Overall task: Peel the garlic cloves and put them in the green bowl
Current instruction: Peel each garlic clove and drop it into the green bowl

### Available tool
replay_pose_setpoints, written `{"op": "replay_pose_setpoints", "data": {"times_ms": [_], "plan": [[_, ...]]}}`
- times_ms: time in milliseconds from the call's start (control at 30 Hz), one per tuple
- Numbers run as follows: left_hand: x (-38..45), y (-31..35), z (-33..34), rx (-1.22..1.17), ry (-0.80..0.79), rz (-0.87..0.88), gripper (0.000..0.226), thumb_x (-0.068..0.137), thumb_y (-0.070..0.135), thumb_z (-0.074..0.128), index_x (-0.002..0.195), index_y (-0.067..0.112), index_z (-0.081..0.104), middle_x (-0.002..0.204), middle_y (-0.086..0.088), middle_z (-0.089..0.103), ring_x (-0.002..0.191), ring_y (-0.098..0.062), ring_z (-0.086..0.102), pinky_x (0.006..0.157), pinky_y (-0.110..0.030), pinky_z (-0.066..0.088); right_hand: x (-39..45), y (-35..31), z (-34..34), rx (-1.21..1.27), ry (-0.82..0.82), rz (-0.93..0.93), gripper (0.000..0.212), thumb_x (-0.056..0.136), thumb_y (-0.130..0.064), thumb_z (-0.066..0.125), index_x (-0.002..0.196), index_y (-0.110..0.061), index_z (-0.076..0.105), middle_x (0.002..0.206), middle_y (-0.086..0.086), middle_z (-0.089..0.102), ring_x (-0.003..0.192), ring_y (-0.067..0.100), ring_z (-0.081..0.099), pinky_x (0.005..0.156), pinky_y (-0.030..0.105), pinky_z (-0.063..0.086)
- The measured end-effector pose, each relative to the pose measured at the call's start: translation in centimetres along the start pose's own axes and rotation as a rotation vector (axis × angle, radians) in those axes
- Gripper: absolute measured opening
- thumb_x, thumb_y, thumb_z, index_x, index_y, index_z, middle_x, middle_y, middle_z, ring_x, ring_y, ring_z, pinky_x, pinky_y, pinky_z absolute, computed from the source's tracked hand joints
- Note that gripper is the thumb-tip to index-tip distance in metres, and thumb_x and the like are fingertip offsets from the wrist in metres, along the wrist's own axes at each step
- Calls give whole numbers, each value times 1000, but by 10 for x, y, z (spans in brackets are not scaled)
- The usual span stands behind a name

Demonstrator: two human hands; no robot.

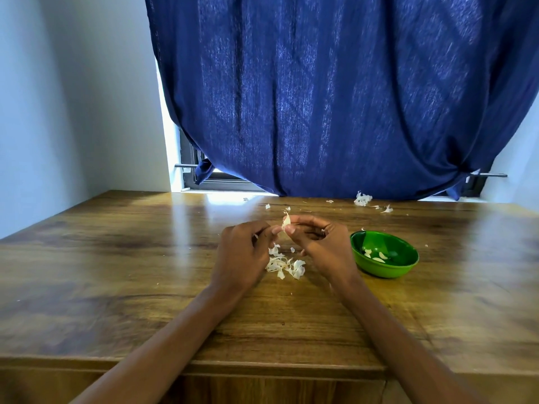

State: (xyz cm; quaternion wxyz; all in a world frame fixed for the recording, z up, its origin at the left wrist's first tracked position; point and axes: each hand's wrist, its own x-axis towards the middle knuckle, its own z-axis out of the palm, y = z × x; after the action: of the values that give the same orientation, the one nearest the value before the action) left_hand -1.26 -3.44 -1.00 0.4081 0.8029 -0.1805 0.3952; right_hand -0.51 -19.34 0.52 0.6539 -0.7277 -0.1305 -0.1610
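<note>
Above the middle of the wooden table [116, 258], my right hand [318, 243] pinches a garlic clove [286, 221] with papery skin sticking up from it. My left hand [243, 252] has its fingers curled and its fingertips meet the clove's lower end. Below the hands lies a heap of white garlic skins [287, 265]. The green bowl [408, 265] stands just right of my right hand and holds a few peeled cloves [376, 256].
More garlic skins [363, 198] lie at the table's far edge under a dark blue curtain [335, 97] that hangs over a window. A white wall [58, 112] stands to the left. The table's front edge is near my forearms.
</note>
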Motion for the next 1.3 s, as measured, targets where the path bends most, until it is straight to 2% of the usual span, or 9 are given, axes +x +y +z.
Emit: {"op": "replay_pose_setpoints", "data": {"times_ms": [100,267,400,500,633,767,967,1133,1300], "plan": [[0,-5,2,19,-12,15,20,94,4,65,94,22,74,79,16,70,63,-2,65,65,-37,57,1,2,0,-35,8,-12,22,85,-17,77,103,-29,74,99,-10,76,81,0,70,62,15,51],[1,-4,2,-85,28,-30,23,92,6,71,109,21,73,99,14,72,63,-5,69,64,-36,59,0,1,0,-67,-45,1,21,91,-13,71,108,-24,74,90,-15,72,57,-12,60,52,9,46],[1,2,0,-142,54,18,19,90,2,73,98,18,75,96,13,72,55,-7,67,55,-28,57,-1,1,0,-88,-126,-16,23,92,-12,68,97,-34,71,84,-22,68,63,-16,61,54,8,47],[1,1,0,-115,72,19,23,87,3,77,92,25,73,93,12,72,62,-2,68,57,-24,55,-2,0,0,-86,-165,-18,26,92,-11,67,91,-36,70,85,-21,68,68,-15,63,54,7,47],[2,4,-1,-128,95,29,29,83,-1,78,90,26,71,92,16,72,60,-1,66,56,-20,52,-3,-2,0,-60,-185,-43,28,90,-7,70,91,-35,68,86,-19,70,72,-13,65,54,8,48],[2,6,-2,-210,60,-30,36,83,-2,78,92,30,67,90,16,72,59,0,66,54,-18,52,-2,0,2,-190,-187,-109,24,86,-13,75,94,-35,71,85,-23,70,79,-12,65,58,7,48],[3,1,3,-374,-82,-221,25,92,-2,69,105,18,60,90,5,67,44,-16,58,40,-29,46,-1,3,4,-381,-141,-174,21,87,-21,76,106,-29,77,87,-33,64,81,-9,63,62,4,42],[4,-2,5,-445,-130,-294,20,97,-3,60,101,16,55,92,-1,65,36,-13,45,35,-26,39,-1,5,6,-401,-137,-228,20,86,-21,77,104,-28,77,96,-20,73,86,-6,63,75,12,48],[5,-1,3,-454,-97,-300,22,97,-4,61,102,17,57,96,3,68,38,-19,46,34,-25,38,-1,6,5,-311,-111,-251,15,84,-17,79,98,-21,79,87,-14,75,80,-1,67,74,14,53]]}}
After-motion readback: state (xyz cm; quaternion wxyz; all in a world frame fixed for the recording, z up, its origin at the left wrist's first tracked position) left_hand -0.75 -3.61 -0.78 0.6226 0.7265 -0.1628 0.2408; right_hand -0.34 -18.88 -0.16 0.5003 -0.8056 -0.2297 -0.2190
